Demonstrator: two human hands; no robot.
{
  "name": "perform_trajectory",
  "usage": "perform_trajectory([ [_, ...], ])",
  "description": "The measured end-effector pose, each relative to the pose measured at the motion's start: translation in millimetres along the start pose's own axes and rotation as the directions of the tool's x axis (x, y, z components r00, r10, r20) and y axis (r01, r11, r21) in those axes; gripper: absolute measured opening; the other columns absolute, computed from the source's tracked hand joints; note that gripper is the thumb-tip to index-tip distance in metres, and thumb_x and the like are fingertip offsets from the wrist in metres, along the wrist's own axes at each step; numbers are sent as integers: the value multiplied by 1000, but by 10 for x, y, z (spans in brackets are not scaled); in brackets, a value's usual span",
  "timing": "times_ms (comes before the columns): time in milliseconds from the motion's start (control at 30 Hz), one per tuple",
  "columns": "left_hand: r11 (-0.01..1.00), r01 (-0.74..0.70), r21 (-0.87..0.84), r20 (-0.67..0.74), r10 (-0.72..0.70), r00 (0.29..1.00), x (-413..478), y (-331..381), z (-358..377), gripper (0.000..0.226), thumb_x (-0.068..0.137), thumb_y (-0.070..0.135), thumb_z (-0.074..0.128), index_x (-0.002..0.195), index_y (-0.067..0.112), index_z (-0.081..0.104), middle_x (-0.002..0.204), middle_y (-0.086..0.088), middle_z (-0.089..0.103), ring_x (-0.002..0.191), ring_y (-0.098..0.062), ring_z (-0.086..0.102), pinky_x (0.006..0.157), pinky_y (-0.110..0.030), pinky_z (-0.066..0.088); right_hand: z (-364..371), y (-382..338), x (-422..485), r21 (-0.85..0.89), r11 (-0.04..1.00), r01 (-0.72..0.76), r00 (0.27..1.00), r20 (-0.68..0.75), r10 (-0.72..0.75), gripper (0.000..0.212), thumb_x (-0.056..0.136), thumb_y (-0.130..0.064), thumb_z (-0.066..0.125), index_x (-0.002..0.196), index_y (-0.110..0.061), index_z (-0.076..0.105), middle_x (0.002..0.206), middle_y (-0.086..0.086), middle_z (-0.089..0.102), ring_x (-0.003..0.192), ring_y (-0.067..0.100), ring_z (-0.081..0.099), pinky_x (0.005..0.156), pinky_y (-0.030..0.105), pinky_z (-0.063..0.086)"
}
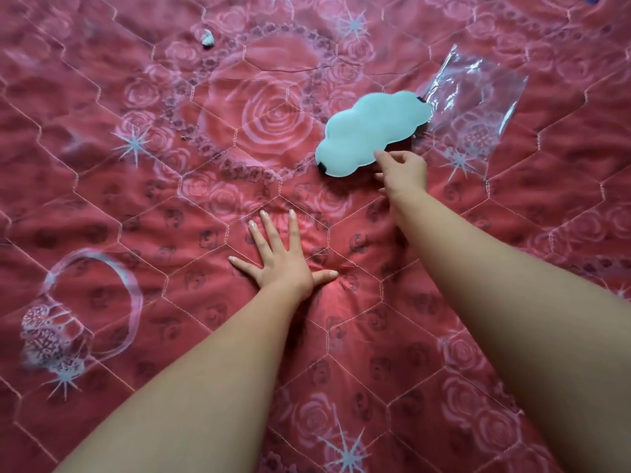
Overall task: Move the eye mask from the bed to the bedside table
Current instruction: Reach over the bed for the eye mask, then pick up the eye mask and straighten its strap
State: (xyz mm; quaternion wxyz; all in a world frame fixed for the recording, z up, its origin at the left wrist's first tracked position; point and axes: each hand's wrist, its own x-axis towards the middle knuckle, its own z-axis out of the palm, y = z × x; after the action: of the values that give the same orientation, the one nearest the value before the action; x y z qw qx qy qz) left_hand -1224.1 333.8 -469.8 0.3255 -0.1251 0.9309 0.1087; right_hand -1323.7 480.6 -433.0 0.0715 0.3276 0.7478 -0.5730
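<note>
right hand (404, 172) pinching eye mask (370, 133) near edge

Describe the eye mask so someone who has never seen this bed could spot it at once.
On the red rose-patterned quilt, look right of the big central rose, where the right hand reaches. The eye mask lies there at its fingertips. It is pale turquoise and cloud-shaped, unlike the clear plastic wrapper beside it.

Eye mask (370, 133): we see a pale mint, cloud-shaped pad with dark strap ends.
Pose: tilted, near edge pinched.
Place: on the red quilted bed (136, 199).
</note>
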Motion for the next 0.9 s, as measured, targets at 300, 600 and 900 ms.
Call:
perform_trajectory([
  [300,1000,0,-9,-18,0,1000,24,-11,42,129,52,77,60,130,38,-35,145,-8,-42,134,-29,-37,97,-77,-6,-70,-28,-55,189,981,-38,999,27,34,29,77,3,55,58,-18,48,59,3,46,52,12,40,50,22,39],
  [600,1000,12,-17,-18,-12,1000,43,24,-47,134,49,72,68,131,39,-34,145,-8,-43,134,-32,-36,95,-80,-2,-553,90,-400,200,980,10,990,138,-39,22,81,-1,52,66,-17,54,72,2,55,63,10,52,48,14,45],
  [900,995,-64,-73,-63,59,996,-284,-142,-263,111,62,65,66,142,37,-4,156,-6,-20,142,-28,-18,105,-71,0,-951,65,-1177,284,958,44,972,208,-107,23,81,6,50,68,-12,56,67,5,56,56,12,52,53,22,44],
])
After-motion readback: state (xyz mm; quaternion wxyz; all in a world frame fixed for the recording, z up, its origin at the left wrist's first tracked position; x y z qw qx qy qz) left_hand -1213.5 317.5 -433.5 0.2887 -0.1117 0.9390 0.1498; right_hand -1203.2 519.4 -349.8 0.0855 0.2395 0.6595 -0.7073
